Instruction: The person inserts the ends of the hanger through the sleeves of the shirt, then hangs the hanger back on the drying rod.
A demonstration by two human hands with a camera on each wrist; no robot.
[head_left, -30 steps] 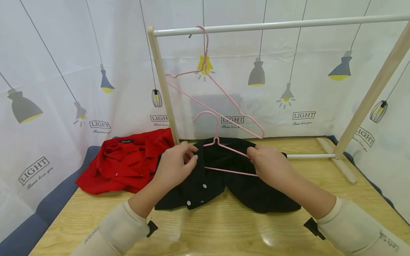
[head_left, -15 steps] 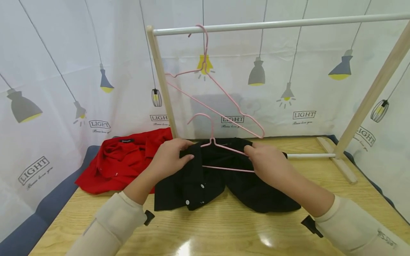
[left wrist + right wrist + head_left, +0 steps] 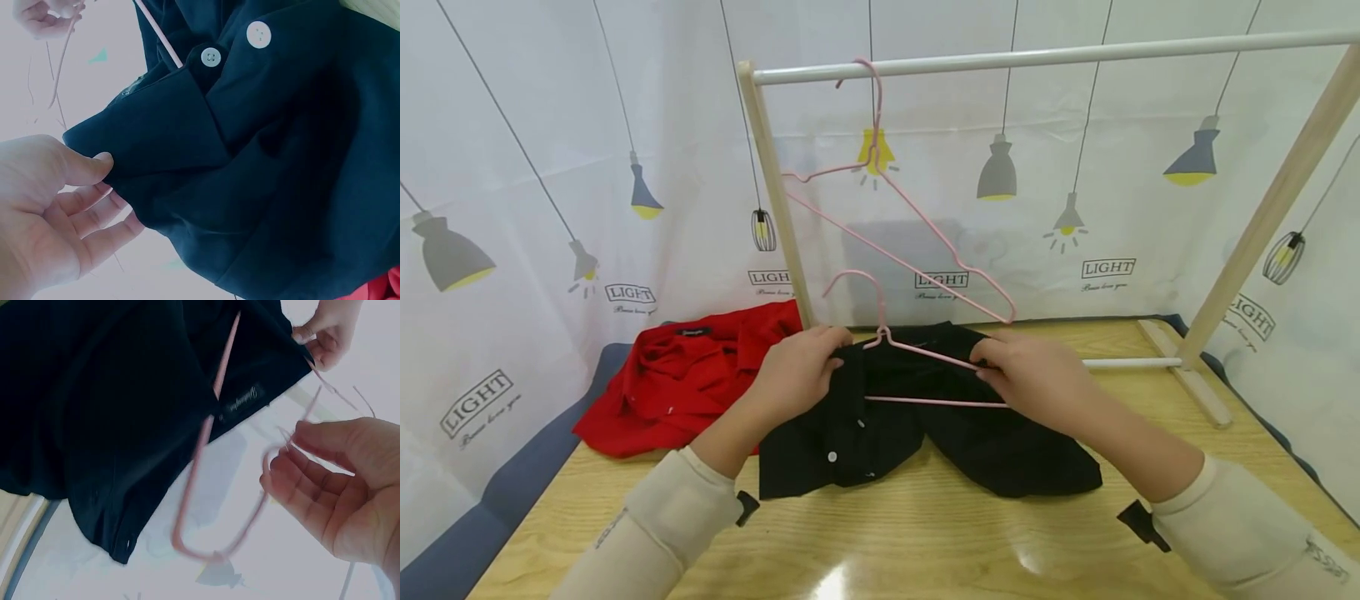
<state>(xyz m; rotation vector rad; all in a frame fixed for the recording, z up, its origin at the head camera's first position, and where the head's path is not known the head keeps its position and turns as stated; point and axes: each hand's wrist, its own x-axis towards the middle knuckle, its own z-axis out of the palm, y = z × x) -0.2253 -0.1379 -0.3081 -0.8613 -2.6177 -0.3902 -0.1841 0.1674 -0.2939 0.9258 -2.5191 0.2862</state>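
Note:
A black garment [image 3: 880, 450] with white buttons, likely a shirt, lies on the table, its neck spread. My left hand [image 3: 797, 371] pinches the garment's left edge between thumb and fingers; the left wrist view shows the thumb on the folded cloth. With my right hand [image 3: 1037, 375] I grip the right arm of a pink wire hanger [image 3: 925, 352], fingers curled round the wire. The hanger's left part goes under the black cloth and is hidden there. Its hook [image 3: 853, 275] points up and left. In the right wrist view, the hanger's right end [image 3: 194, 550] is outside the cloth.
A red garment [image 3: 677, 392] lies crumpled on the wooden table [image 3: 925, 550], left of the black one. Behind stands a rack with wooden posts [image 3: 1262, 208] and a white rail [image 3: 1075, 54]. Another pink hanger [image 3: 925, 218] hangs from it. A lamp-patterned curtain closes the back.
My right hand has slid the pink hanger leftward, deeper under the black cloth. My left hand has moved slightly left and up, from loose fingers over the cloth to pinching its edge.

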